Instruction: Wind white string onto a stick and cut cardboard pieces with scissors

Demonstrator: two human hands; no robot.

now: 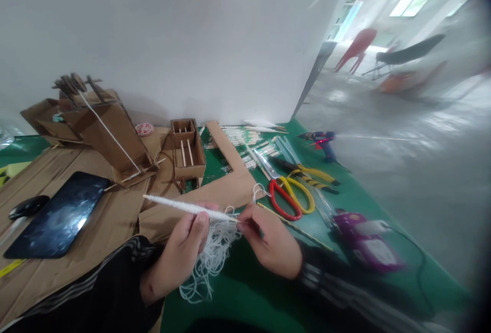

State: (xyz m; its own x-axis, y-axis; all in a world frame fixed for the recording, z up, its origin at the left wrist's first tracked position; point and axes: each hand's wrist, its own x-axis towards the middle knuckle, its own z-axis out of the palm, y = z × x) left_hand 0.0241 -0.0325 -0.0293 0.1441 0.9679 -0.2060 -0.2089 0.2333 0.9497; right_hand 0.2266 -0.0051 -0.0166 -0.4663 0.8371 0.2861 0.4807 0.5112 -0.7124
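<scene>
A thin wooden stick wound with white string [169, 203] lies across both hands, its bare tip pointing left. My left hand [187, 236] is closed around the wound middle, the thumb on top. At the right end, my right hand [268, 238] pinches the stick's bare end between thumb and fingers. Below the stick hangs a loose tangle of white string [215, 256], resting over the table's front part. One loop of string rises beside my right fingers. Scissors [284, 197] with red and yellow handles lie just beyond the right hand.
Cardboard models [111, 128] stand at the left and a small cardboard box [187, 154] in the middle. A tablet [61, 215] and mouse [28, 206] lie left. Pliers [318, 173], a glue gun [324, 142] and a purple power strip [368, 243] are right. A white partition [172, 41] stands behind.
</scene>
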